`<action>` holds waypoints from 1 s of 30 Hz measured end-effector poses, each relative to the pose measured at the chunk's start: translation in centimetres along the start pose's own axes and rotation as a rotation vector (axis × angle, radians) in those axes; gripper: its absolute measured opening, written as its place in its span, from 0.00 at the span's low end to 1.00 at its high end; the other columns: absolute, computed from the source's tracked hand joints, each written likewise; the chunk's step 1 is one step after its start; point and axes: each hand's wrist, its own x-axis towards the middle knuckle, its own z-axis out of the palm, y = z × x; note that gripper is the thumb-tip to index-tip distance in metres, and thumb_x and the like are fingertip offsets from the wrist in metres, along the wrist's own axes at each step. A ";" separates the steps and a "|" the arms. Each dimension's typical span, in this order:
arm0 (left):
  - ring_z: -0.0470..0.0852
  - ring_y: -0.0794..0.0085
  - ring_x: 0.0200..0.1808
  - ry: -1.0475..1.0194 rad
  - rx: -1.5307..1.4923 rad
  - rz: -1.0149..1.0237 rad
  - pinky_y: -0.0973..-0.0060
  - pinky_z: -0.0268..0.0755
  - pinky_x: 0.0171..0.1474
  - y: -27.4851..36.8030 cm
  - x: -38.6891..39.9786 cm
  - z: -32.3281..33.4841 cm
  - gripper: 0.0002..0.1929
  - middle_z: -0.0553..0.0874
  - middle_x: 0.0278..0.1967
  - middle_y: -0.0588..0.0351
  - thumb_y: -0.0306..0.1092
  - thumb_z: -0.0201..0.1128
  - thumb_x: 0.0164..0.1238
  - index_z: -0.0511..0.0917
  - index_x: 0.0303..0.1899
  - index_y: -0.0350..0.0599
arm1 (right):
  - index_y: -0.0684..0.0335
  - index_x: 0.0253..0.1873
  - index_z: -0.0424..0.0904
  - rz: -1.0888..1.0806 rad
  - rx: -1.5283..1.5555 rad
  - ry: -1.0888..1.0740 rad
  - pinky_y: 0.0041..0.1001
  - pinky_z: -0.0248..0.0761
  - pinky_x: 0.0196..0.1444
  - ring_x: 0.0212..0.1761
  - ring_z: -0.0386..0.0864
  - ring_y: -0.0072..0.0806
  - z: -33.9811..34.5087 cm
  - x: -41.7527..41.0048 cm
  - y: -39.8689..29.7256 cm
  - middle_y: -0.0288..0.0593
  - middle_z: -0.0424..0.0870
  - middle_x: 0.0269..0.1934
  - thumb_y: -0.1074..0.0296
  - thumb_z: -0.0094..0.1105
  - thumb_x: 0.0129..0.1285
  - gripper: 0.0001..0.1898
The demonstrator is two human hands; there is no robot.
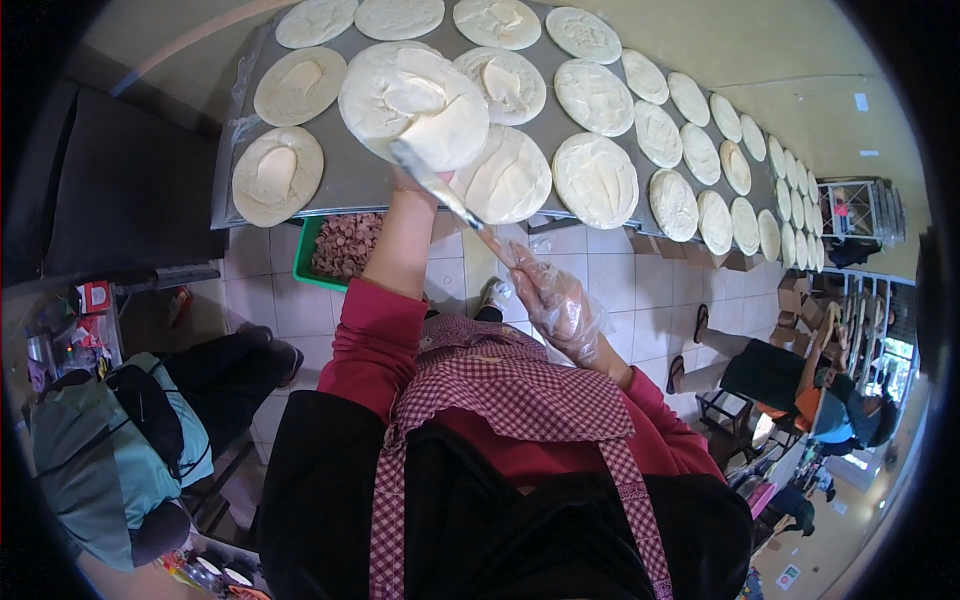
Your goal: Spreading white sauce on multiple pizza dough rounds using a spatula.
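My left hand [427, 180] is under a round flatbread base [367, 97] and holds it up over the grey table [349, 180]; the bread hides most of the hand. In a clear plastic glove, my right hand [551, 296] grips the wooden handle of a spatula [439, 187]. Its metal blade, smeared with white, touches the near edge of the raised base, where a pale creamy spread [450, 135] lies. Close by on the table, one base [277, 176] carries a dollop of spread, and another [596, 180] is coated across its top.
Many more round bases [660, 135] line the long table to the right. Below its near edge stands a green crate [302, 255] of sliced pinkish pieces. One person [135, 435] is at the left; another [772, 375] is at the right, near cardboard boxes [791, 296].
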 end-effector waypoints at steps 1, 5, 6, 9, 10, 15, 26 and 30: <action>0.73 0.51 0.70 -0.045 -0.012 0.032 0.48 0.63 0.73 0.1 -0.1 0.0 0.34 0.75 0.69 0.51 0.64 0.46 0.75 0.67 0.72 0.52 | 0.69 0.66 0.74 -0.051 0.019 0.007 0.34 0.76 0.33 0.31 0.86 0.42 -0.3 0.1 0.0 0.56 0.85 0.34 0.72 0.56 0.74 0.19; 0.73 0.55 0.70 -0.208 -0.197 -0.003 0.52 0.64 0.73 1.2 -0.4 0.4 0.32 0.75 0.68 0.51 0.61 0.46 0.76 0.68 0.72 0.51 | 0.70 0.64 0.77 0.179 0.100 0.146 0.34 0.73 0.30 0.27 0.84 0.39 -1.4 1.5 0.7 0.57 0.83 0.29 0.72 0.57 0.73 0.17; 0.73 0.55 0.70 -0.242 -0.220 -0.017 0.52 0.63 0.74 1.4 -0.4 0.5 0.32 0.75 0.68 0.51 0.60 0.46 0.76 0.68 0.72 0.50 | 0.70 0.64 0.77 0.219 0.088 0.158 0.33 0.72 0.30 0.27 0.84 0.38 -1.4 1.9 0.9 0.57 0.83 0.29 0.72 0.56 0.73 0.17; 0.71 0.54 0.71 -0.233 -0.228 -0.020 0.52 0.61 0.74 1.4 -0.3 0.6 0.32 0.74 0.69 0.51 0.59 0.45 0.76 0.67 0.72 0.49 | 0.69 0.65 0.76 0.153 -0.025 0.130 0.34 0.73 0.30 0.26 0.83 0.40 -0.6 1.8 0.7 0.57 0.84 0.32 0.73 0.57 0.72 0.18; 0.71 0.54 0.71 -0.223 -0.193 -0.005 0.52 0.61 0.74 1.1 -0.3 0.5 0.32 0.74 0.69 0.51 0.60 0.45 0.76 0.67 0.72 0.49 | 0.69 0.65 0.76 0.033 -0.111 0.090 0.35 0.73 0.30 0.26 0.83 0.41 -0.3 1.3 0.4 0.57 0.84 0.32 0.73 0.57 0.72 0.18; 0.71 0.53 0.71 -0.196 -0.140 0.001 0.50 0.62 0.74 0.6 -0.8 -0.1 0.34 0.73 0.70 0.52 0.61 0.45 0.75 0.66 0.73 0.49 | 0.62 0.69 0.73 0.027 0.070 -0.039 0.33 0.73 0.35 0.31 0.83 0.44 0.1 0.1 -1.0 0.58 0.83 0.34 0.74 0.55 0.73 0.21; 0.67 0.50 0.73 -0.241 -0.036 -0.002 0.48 0.57 0.76 1.9 -1.4 1.7 0.35 0.69 0.74 0.49 0.61 0.43 0.76 0.62 0.75 0.50 | 0.70 0.64 0.77 0.064 0.022 0.177 0.32 0.74 0.32 0.28 0.84 0.36 -0.7 2.6 1.3 0.56 0.83 0.31 0.73 0.57 0.72 0.17; 0.69 0.51 0.73 -0.221 -0.041 -0.057 0.47 0.58 0.76 1.6 -1.3 0.9 0.34 0.69 0.73 0.50 0.62 0.43 0.75 0.64 0.75 0.52 | 0.69 0.63 0.78 -0.041 0.012 0.052 0.30 0.74 0.32 0.28 0.84 0.32 -0.2 0.8 0.4 0.54 0.84 0.30 0.75 0.59 0.72 0.18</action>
